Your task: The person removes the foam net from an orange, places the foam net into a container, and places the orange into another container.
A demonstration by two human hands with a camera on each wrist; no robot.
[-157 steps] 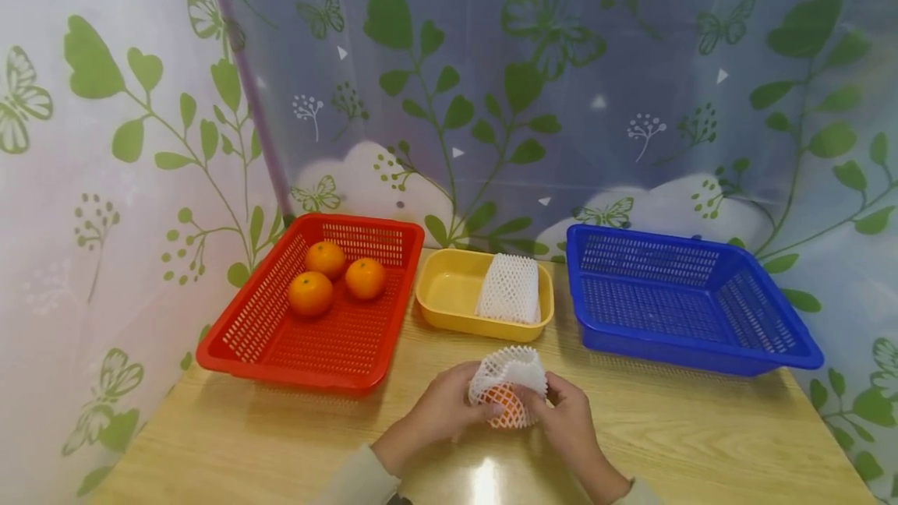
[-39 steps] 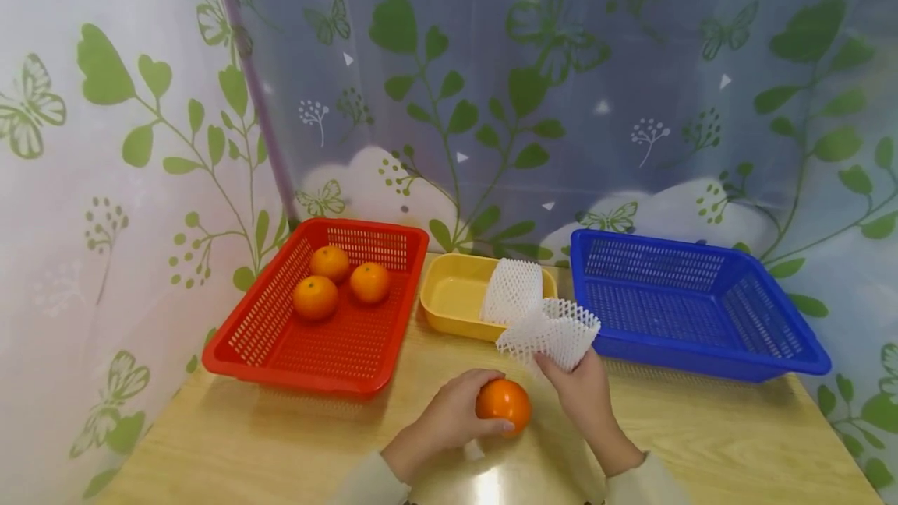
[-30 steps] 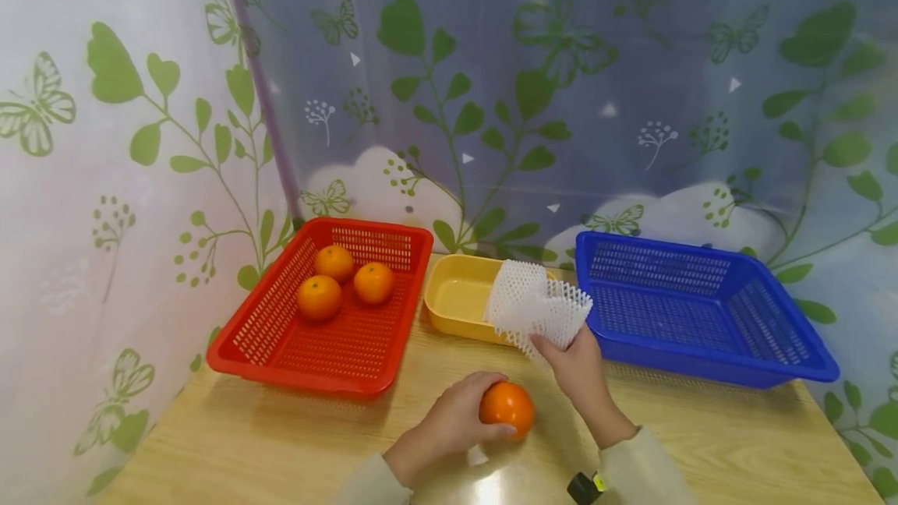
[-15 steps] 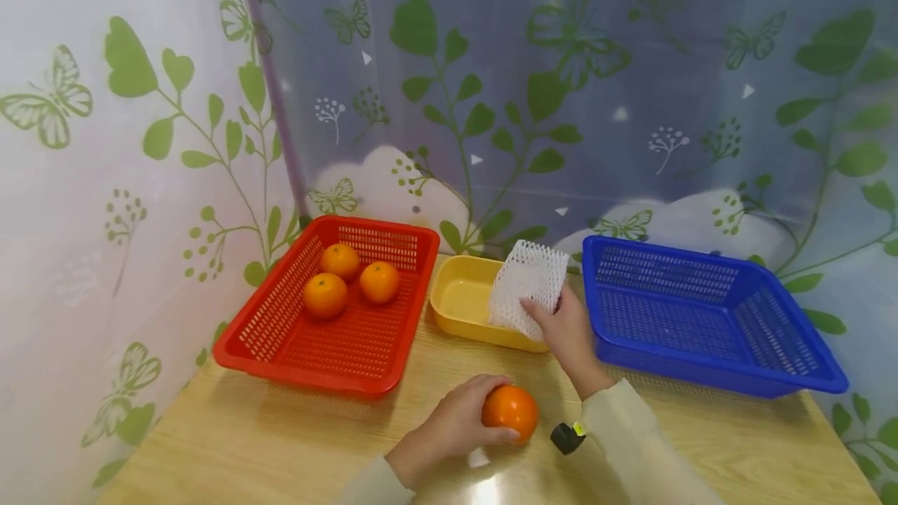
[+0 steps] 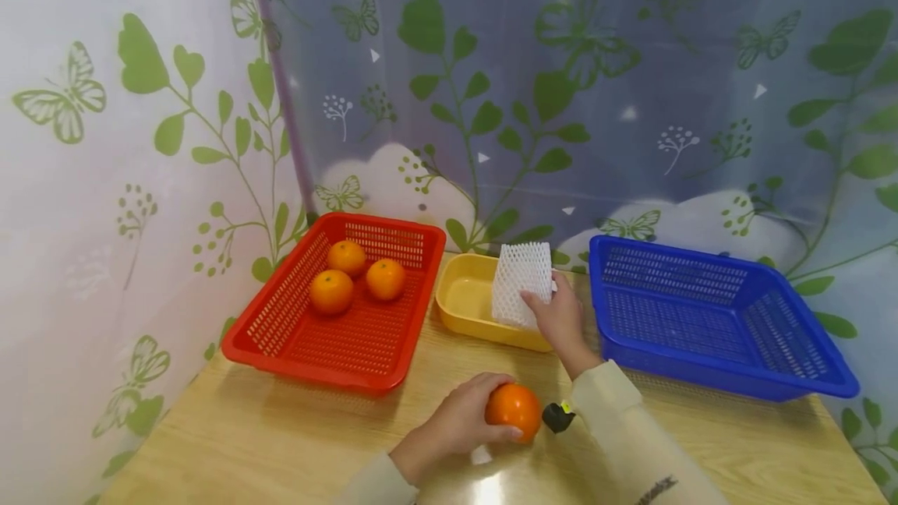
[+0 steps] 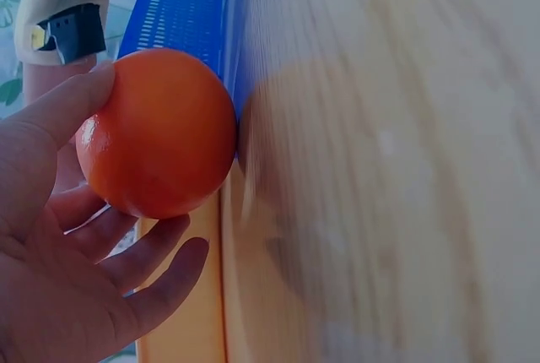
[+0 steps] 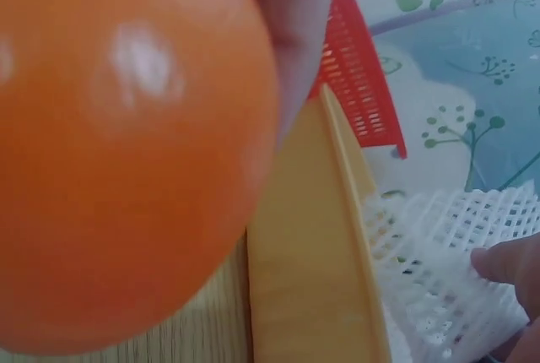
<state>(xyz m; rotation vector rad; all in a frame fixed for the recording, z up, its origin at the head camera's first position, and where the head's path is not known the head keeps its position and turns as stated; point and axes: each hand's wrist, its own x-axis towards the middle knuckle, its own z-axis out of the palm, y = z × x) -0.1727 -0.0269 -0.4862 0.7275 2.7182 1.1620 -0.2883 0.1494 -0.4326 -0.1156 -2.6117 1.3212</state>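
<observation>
My left hand (image 5: 459, 421) holds an orange (image 5: 515, 411) just in front of the yellow tray, thumb on the near side and fingers behind it. In the left wrist view this orange (image 6: 160, 133) is bare and right at the wooden surface. Over the right end of the yellow tray (image 5: 466, 324), my right hand (image 5: 561, 318) pinches a white foam fruit net (image 5: 525, 275) between thumb and fingers. The foam netting lying in the tray is hidden behind it. In the right wrist view the thumb presses on the mesh (image 7: 439, 295), beside the tray wall (image 7: 312, 253).
A red basket (image 5: 351, 353) with 3 oranges (image 5: 331, 292) stands at the left. On the right is a blue basket (image 5: 680, 318) with nothing in it. A patterned curtain (image 5: 491, 61) hangs behind the wooden table (image 5: 316, 443). A black wrist device (image 5: 558, 416) shows at the right sleeve.
The orange came out of the foam net and stays in my left hand. My right hand has carried the net back and left, over the yellow tray. The head view has shifted slightly.
</observation>
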